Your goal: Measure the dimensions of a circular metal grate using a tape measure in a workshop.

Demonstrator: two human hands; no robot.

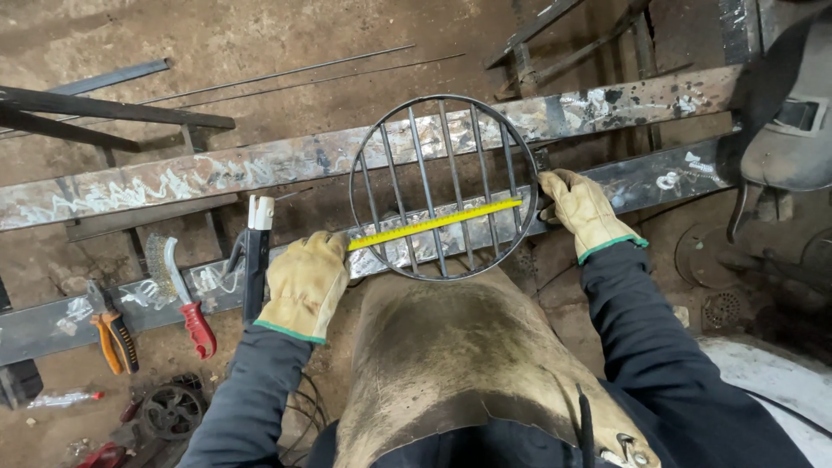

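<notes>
A round metal grate (444, 186) with several upright bars lies across two flat steel beams (173, 182). A yellow tape measure blade (433, 224) stretches across the grate's lower part, from left rim to right rim. My left hand (305, 282), in a tan leather glove, holds the tape's left end at the grate's left edge. My right hand (582, 211), gloved the same way, pins the tape's other end against the grate's right rim. A leather apron (451, 364) covers my lap just below the grate.
A welding electrode holder (256, 256) rests on the near beam beside my left hand. A red-handled wire brush (178, 290) and orange-handled pliers (114, 334) lie further left. A welding helmet (793, 130) sits at the right. Thin rods (286, 78) lie on the dirt floor.
</notes>
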